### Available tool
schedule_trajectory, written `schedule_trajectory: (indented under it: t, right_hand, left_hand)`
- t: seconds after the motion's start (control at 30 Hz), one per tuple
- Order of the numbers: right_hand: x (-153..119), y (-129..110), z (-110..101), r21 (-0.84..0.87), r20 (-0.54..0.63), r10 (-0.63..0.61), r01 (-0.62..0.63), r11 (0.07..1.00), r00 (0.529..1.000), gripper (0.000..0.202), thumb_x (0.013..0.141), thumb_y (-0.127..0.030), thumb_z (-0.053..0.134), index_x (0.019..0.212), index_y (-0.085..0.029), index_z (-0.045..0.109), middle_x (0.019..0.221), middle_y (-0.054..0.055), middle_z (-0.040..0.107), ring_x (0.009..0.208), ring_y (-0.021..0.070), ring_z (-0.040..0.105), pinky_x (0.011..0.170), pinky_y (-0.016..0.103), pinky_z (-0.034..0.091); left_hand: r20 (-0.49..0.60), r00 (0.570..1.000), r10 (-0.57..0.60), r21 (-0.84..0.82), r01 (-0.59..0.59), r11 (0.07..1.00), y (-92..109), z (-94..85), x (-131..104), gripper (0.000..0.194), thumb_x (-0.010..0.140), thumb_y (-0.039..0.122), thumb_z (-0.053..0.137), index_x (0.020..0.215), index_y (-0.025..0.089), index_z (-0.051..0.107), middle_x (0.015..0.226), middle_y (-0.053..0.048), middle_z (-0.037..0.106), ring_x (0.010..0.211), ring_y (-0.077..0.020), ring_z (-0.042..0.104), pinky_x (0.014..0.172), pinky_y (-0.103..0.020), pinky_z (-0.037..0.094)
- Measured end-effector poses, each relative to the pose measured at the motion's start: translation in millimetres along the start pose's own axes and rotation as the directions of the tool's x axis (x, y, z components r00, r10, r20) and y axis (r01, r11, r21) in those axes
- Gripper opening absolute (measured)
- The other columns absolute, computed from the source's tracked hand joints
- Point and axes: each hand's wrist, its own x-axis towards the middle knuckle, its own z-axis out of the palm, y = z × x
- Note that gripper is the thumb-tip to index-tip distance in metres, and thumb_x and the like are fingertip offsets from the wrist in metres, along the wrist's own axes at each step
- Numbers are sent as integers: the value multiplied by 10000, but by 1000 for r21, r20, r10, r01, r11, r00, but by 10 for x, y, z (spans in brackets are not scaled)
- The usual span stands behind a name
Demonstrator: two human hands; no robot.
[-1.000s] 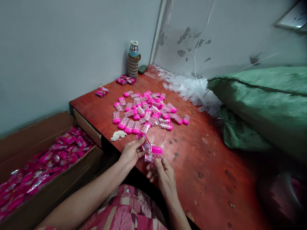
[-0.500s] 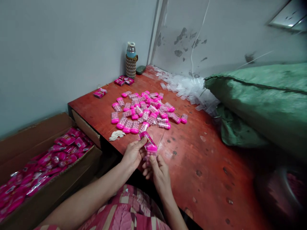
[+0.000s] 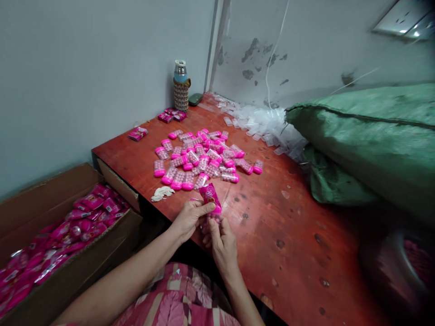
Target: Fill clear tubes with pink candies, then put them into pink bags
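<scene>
My left hand pinches a printed pink wrapper against a small bottle, its thumb lying across the wrapper. Around the lower part of the same bottle, which shows pink balls through clear plastic, my right hand is closed. The wrapper stands upright over the pink cap end and partly hides it. Both hands are at the near edge of the red table. Just beyond them lies a pile of clear bottles with pink caps and pink balls.
An open carton of pink packets stands at the left. Pink packs, a flask and a white crumpled scrap are on the table. Clear plastic pieces and a green sack lie at the right.
The wrapper has been turned more upright and its printed face now shows. My left thumb has shifted over it. The whole view has moved slightly.
</scene>
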Motion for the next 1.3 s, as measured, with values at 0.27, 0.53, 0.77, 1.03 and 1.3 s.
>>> schedule_trajectory:
  t: [0.27,0.53,0.77,1.03,1.3]
  right_hand:
    - [58,49,-36,225,125,65,-92,970,990,268,808,-453,464,801,-185,477,551,-40,541,355,62,465,322,150,350]
    - [-18,-4,-64,307,129,-6,-34,951,992,303,822,-320,495,1091,-222,397,755,1,605,615,124,594,555,251,494]
    - [103,-86,-1,380,102,-6,-33,924,995,207,789,-302,550,943,-222,439,606,-48,597,502,111,583,502,232,479]
    - [208,-131,-122,296,55,11,-26,955,998,201,787,-354,539,888,-190,480,681,-1,621,538,114,592,468,214,462]
    - [201,-65,-135,161,79,-11,-2,987,997,161,821,-349,490,845,-191,510,668,-13,610,535,104,572,489,210,446]
  left_hand:
    - [76,997,-32,193,17,981,16,-50,-18,257,641,324,663,576,80,617,439,-32,549,360,-102,483,383,-215,361]
    - [-60,998,14,-46,-17,999,-26,-86,-43,233,638,299,676,597,81,605,535,-37,583,429,-91,509,417,-205,405]
    - [-35,996,78,-61,-80,995,-77,-12,-219,187,656,241,673,590,74,618,501,-14,555,440,-82,494,443,-213,411]
    - [-478,608,634,210,-622,754,320,-629,-653,490,750,568,429,980,182,624,944,-73,670,910,-229,606,874,-427,432]
    - [278,732,622,960,-225,-165,-225,-650,-187,361,794,310,512,1137,203,547,1229,-77,511,1221,-281,340,1017,-532,199]
